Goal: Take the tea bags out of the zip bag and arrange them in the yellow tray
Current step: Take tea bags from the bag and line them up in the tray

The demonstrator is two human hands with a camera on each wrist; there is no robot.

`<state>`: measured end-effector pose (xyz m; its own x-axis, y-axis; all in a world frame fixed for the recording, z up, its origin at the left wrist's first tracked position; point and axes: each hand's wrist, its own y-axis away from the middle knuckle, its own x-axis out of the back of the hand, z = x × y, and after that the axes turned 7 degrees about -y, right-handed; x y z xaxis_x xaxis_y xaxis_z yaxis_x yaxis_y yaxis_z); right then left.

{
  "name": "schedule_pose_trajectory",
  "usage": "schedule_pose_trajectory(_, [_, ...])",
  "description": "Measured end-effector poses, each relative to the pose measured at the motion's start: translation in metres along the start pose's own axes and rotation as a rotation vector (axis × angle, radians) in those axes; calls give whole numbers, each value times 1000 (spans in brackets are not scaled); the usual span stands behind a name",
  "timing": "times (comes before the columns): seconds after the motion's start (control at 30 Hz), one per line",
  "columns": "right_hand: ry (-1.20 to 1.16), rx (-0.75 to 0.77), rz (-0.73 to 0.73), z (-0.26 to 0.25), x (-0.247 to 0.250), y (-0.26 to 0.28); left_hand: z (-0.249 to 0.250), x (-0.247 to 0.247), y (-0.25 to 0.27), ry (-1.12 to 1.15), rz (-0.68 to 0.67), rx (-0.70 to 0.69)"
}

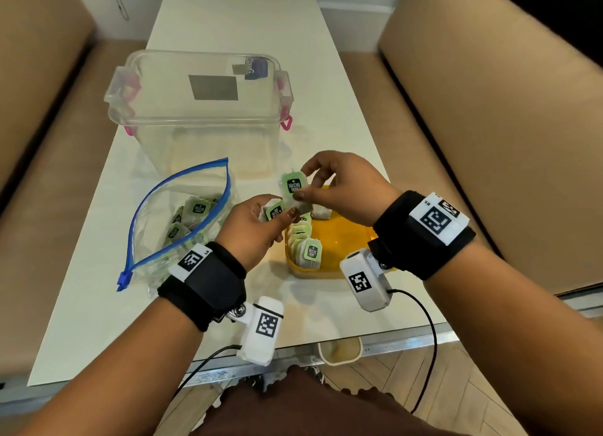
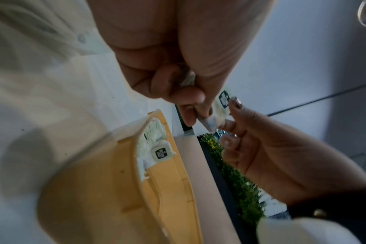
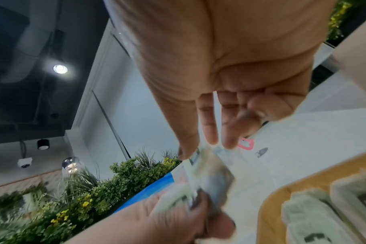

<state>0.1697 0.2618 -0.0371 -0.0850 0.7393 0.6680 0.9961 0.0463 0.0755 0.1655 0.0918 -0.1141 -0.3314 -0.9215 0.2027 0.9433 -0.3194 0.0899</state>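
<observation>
Over the near-left corner of the yellow tray (image 1: 346, 236), my left hand (image 1: 277, 208) grips a small bunch of tea bags (image 1: 274, 211) with green labels. My right hand (image 1: 301, 182) pinches one green-labelled tea bag (image 1: 291, 185) between thumb and forefinger, just above the bunch. Its lower end lies against my left thumb. A row of tea bags (image 1: 306, 246) stands along the tray's left side. The open zip bag (image 1: 156, 207) with a blue zip lies left of the tray, with several tea bags (image 1: 199, 208) inside. In the left wrist view the pinched tea bag (image 2: 221, 105) sits between both hands.
A clear plastic box (image 1: 199, 109) with pink latches stands behind the zip bag and the tray. Tan sofas flank the white table (image 1: 235, 21). A cream cup (image 1: 339, 350) sits below the table's front edge. Cables hang from both wrist cameras.
</observation>
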Motion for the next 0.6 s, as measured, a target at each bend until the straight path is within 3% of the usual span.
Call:
schedule_pose_trajectory(0.3, [173,68,-40,-6,16,-8,-2,-3,4,-117,-26,-6])
schedule_pose_trajectory(0.4, [220,38,-18,0,24,-13,-1,0,5,-16,30,69])
schedule_pose_trajectory(0.5, [412,-4,-28,9,28,-18,3,3,7,73,57,156])
schedule_pose_trajectory(0.6, [508,-96,-92,19,26,-23,5,4,8,127,45,163])
